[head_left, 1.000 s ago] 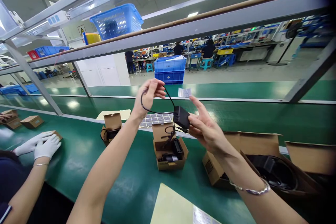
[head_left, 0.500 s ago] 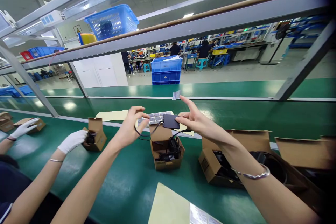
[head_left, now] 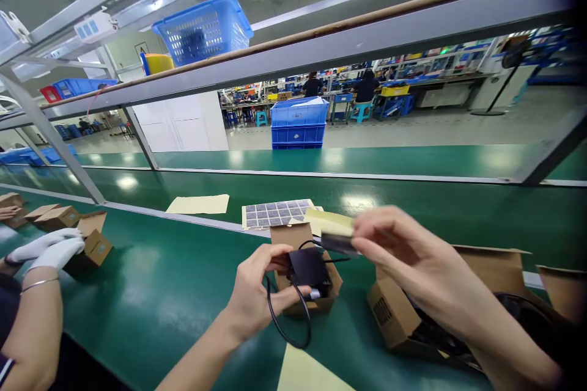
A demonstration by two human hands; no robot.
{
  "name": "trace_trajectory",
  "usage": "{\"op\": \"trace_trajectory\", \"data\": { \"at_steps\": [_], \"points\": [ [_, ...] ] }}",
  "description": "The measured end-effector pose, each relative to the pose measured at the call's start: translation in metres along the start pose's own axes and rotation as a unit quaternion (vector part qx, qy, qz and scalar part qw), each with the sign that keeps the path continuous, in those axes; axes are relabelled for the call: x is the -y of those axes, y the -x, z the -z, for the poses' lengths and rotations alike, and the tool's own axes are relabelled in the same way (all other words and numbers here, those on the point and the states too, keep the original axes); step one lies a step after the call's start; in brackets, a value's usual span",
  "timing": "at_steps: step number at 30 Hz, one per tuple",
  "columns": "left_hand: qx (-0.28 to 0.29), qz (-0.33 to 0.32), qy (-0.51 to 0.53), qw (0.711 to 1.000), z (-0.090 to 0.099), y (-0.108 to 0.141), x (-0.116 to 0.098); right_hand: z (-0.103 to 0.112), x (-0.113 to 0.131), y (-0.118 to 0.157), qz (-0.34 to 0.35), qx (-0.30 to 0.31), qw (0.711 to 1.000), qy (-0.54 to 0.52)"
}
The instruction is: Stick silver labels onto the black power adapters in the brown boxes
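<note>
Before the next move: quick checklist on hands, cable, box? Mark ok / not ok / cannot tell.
1. Black adapter gripped: ok, between left hand's thumb and fingers.
2. Cable gathered: not ok, a loop hangs loose.
3. Dark piece in right hand identified: cannot tell, blurred.
4. Cardboard box behind the adapter open: ok, back flap up.
5. Co-worker's gloved hands clear: ok, at another box off to the left.

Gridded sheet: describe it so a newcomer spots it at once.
Find the green bench, then the open cardboard box just beyond the left hand. Behind that box lies the gridded sheet. Rows of grey rectangles set it apart from the plain cream sheet to its left.
</note>
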State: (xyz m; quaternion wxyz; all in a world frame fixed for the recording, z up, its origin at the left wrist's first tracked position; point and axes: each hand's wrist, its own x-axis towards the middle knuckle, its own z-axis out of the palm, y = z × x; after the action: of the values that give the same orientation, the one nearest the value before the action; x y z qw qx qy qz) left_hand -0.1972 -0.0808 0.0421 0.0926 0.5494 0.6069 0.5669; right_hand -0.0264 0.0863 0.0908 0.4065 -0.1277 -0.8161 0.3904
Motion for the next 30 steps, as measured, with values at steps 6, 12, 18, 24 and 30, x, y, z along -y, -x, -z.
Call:
{"op": "trace_trajectory", "data": {
  "at_steps": [6, 12, 18, 24, 30],
  "points": [
    [-0.002, 0.007, 0.067, 0.998, -0.012, 0.016, 0.011, -0.015, 0.011, 0.025, -0.136, 0.146, 0.977, -0.080],
    [-0.008, -0.012, 0.072, 0.997, -0.016, 0.022, 0.016, -0.030, 0.001, 0.029, -0.124, 0.103, 0.986, -0.049],
    [-0.004, -0.011, 0.070, 0.997, -0.017, 0.026, 0.017, -0.032, -0.001, 0.034, -0.110, 0.100, 0.989, -0.022],
    [-0.009, -0.014, 0.069, 0.997, -0.018, 0.024, 0.017, -0.031, 0.000, 0.033, -0.102, 0.095, 0.990, -0.013],
    [-0.008, -0.016, 0.070, 0.997, -0.018, 0.024, 0.015, -0.032, 0.000, 0.035, -0.104, 0.099, 0.990, -0.003]
  ]
}}
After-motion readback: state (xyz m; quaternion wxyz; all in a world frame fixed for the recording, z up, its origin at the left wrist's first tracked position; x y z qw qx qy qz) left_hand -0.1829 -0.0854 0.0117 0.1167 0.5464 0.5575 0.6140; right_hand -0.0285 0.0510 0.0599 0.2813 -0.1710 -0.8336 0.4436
